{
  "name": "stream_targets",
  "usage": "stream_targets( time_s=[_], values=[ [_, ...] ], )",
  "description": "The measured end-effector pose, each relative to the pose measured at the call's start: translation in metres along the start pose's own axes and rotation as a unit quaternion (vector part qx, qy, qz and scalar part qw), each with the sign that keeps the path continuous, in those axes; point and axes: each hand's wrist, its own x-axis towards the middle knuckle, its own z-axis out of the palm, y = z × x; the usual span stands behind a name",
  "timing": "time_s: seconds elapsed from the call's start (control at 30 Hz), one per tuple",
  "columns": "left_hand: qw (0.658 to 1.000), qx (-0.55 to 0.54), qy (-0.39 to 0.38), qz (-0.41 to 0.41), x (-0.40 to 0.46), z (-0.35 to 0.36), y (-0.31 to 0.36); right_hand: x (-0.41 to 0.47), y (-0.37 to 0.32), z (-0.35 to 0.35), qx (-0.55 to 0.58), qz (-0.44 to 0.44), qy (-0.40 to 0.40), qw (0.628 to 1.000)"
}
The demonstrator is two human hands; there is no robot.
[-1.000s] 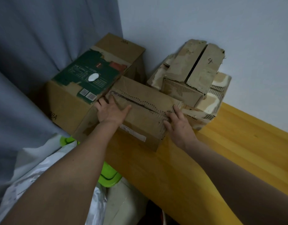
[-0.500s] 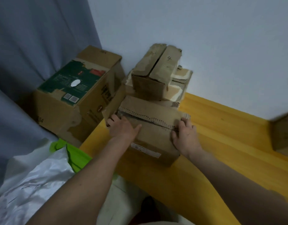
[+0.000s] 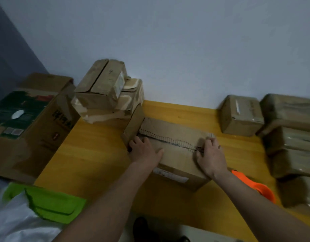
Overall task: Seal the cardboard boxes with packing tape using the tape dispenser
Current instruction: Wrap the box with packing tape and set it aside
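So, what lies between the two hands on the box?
In the head view, the torn flap seam of the cardboard box runs between the left hand and right hand.

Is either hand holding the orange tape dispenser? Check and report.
No: the orange tape dispenser lies on the yellow wooden table, while the left hand and right hand rest on the brown cardboard box.

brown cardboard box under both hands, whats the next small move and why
Probably let the right hand go to the orange tape dispenser beside it while the left hand holds the brown cardboard box: the jagged top seam shows no tape.
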Motion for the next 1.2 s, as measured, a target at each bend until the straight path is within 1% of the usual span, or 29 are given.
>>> stream_targets(
  time_s=[0.07,0.13,0.23,0.3,0.37,0.4,0.43,0.5,0.57,0.63,0.7,0.77,0.83,0.9,0.97,1.03,1.07,1.13,1.2],
  values=[
    [0.999,0.004,-0.013,0.030,-0.006,0.001,0.017,-0.001,0.018,-0.008,-0.010,0.012,0.002,1.000],
    [0.997,0.032,-0.035,0.060,-0.007,-0.001,0.028,-0.001,0.030,-0.015,-0.012,0.019,-0.008,1.000],
    [0.983,0.147,-0.054,0.092,-0.006,-0.012,0.034,-0.007,0.040,-0.022,-0.008,0.022,-0.005,1.000],
    [0.967,0.225,-0.014,0.119,-0.004,-0.021,0.037,-0.015,0.042,-0.023,-0.033,0.006,0.040,0.999],
    [0.948,0.262,0.056,0.171,-0.003,-0.026,0.041,-0.022,0.039,-0.023,-0.054,-0.036,0.084,0.994],
    [0.944,0.246,0.076,0.205,-0.002,-0.026,0.043,-0.025,0.037,-0.022,-0.048,-0.061,0.093,0.993],
    [0.946,0.205,0.074,0.238,0.000,-0.023,0.044,-0.027,0.033,-0.021,-0.035,-0.086,0.093,0.991],
    [0.955,0.090,0.030,0.280,0.002,-0.015,0.043,-0.031,0.026,-0.018,-0.013,-0.120,0.078,0.990],
    [0.956,0.020,-0.003,0.294,0.004,-0.012,0.038,-0.031,0.021,-0.015,-0.001,-0.124,0.058,0.991],
    [0.949,0.011,0.008,0.316,0.006,-0.012,0.033,-0.028,0.018,-0.013,-0.004,-0.108,0.033,0.994],
    [0.939,0.029,0.011,0.341,0.008,-0.016,0.030,-0.023,0.016,-0.015,-0.019,-0.087,0.007,0.996],
    [0.939,0.040,0.001,0.342,0.009,-0.021,0.029,-0.018,0.012,-0.018,-0.036,-0.068,-0.020,0.997],
    [0.943,0.021,0.007,0.332,0.008,-0.027,0.030,-0.013,0.008,-0.022,-0.057,-0.058,-0.032,0.996],
    [0.942,-0.005,0.021,0.335,0.006,-0.035,0.031,-0.011,0.003,-0.029,-0.076,-0.052,-0.018,0.996],
    [0.938,-0.016,0.027,0.346,0.002,-0.044,0.030,-0.010,-0.002,-0.038,-0.084,-0.051,0.024,0.995],
    [0.932,-0.026,0.029,0.360,-0.003,-0.050,0.027,-0.009,-0.009,-0.047,-0.076,-0.054,0.057,0.994],
    [0.929,-0.031,0.033,0.367,-0.006,-0.053,0.025,-0.008,-0.013,-0.052,-0.066,-0.054,0.059,0.995],
    [0.923,-0.037,0.050,0.380,-0.013,-0.056,0.019,-0.005,-0.021,-0.061,-0.048,-0.051,0.029,0.997],
    [0.920,-0.042,0.075,0.383,-0.020,-0.057,0.009,-0.001,-0.029,-0.065,-0.038,-0.061,-0.029,0.997]
  ],
)
